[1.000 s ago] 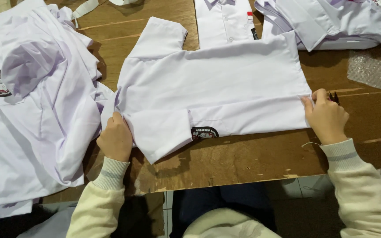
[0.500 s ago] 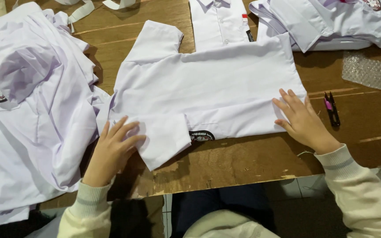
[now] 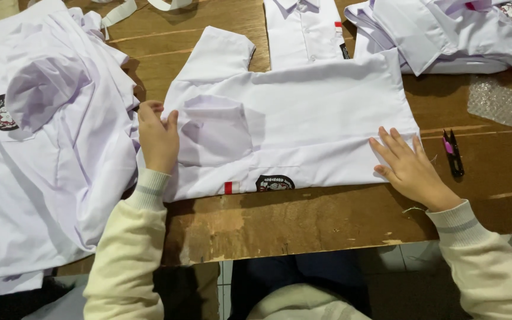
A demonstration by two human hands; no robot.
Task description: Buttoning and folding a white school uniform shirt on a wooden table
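Two hands press a white shirt [image 3: 303,112] flat on the wooden tabletop [image 3: 303,219]: left hand [image 3: 158,139] fingers together, right hand [image 3: 407,166] fingers spread.

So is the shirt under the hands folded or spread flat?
Folded: the white shirt has its near sleeve turned in over the body, under the left hand.
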